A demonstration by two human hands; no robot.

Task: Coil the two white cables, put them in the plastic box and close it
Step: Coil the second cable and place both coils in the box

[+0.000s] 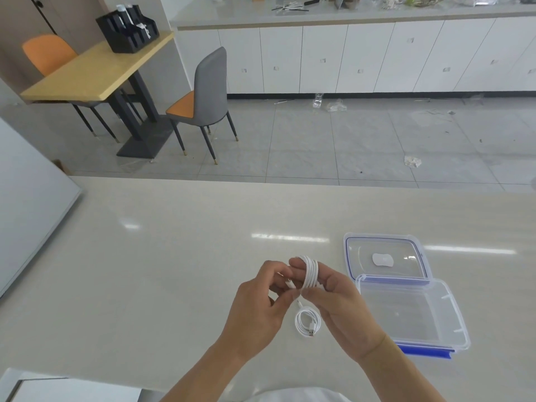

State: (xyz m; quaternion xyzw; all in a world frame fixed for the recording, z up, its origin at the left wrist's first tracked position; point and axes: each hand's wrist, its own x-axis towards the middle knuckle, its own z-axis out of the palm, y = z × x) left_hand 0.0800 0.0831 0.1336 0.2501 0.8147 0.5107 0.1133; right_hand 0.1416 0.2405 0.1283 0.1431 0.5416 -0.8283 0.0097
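White cable (309, 274) round R hand (336, 297) fingers (coiled)

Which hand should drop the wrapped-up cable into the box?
Probably the right hand. The cable is wound around its fingers, and the open plastic box lies on that same side, close by. The left hand only pinches the loose end.

I'm in an office pantry or break room: a long counter (348, 13) over white cabinets (362, 59), a small wooden table (95, 71) with chairs (206, 91), tiled floor (348, 146).
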